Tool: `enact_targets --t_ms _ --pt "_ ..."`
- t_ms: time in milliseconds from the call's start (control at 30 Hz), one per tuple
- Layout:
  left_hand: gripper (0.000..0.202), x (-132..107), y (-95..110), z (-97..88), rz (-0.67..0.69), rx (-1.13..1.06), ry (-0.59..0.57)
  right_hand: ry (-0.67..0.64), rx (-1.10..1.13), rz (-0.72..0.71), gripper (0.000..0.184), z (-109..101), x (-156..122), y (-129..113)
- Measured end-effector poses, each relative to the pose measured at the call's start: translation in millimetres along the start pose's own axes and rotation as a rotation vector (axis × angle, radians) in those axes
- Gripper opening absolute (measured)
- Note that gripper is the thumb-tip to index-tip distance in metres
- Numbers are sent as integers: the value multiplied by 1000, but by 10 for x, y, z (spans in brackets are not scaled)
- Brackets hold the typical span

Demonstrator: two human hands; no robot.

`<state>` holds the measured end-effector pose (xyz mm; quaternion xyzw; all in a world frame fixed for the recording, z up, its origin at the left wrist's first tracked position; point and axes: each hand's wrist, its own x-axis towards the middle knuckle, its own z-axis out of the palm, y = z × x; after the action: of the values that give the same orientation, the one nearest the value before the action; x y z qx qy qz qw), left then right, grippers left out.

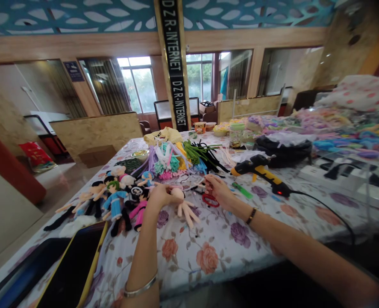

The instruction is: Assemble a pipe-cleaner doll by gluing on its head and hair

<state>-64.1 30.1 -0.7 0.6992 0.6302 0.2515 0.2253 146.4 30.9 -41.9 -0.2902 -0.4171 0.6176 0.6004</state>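
Note:
My left hand (162, 197) is closed on a small pale peach doll body (187, 212), fingers at its round head. Its thin limbs hang down and spread over the tablecloth. My right hand (218, 191) is closed, fingertips pinched together just right of the doll; whatever they hold is too small to make out. Beneath that hand lie the red handles of a pair of scissors (211, 200). Several finished dolls (116, 199) in coloured clothes lie left of my left hand. Behind both hands rests a pile of fuzzy pipe cleaners (168, 158) in many colours.
A black and yellow glue gun (262, 173), its red light lit, lies at the right with its cord trailing. A green item (242, 190) is near my right hand. Phones (75, 261) lie front left. A black bag (283, 152) and a white power strip (339, 175) stand farther right.

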Motion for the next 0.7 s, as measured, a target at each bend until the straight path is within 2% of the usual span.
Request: enact_targets --t_ms 100,200,267,333,400,467,500,567,700 --pt "50 3 75 18 72 -28 55 15 -4 -1 32 7 -17 -19" --pt "58 13 155 45 155 -217 117 22 -24 7 34 -2 -25 -27" --pt "55 28 195 74 236 -314 168 19 -40 8 35 -12 -21 -21" --pt "52 42 233 116 343 -366 309 14 -51 -8 36 -23 -5 -4" --pt "51 43 279 173 432 -406 547 10 -55 -45 37 -39 23 20" --pt "47 28 329 240 465 -366 755 8 -56 -94 37 -57 53 43" --pt "46 16 353 276 491 -310 815 6 -66 -125 37 -66 64 51" --pt "44 -7 388 350 574 -202 838 -7 -115 -192 36 -75 72 58" --pt "48 -31 404 476 653 -93 740 -41 -260 -326 31 -44 30 43"
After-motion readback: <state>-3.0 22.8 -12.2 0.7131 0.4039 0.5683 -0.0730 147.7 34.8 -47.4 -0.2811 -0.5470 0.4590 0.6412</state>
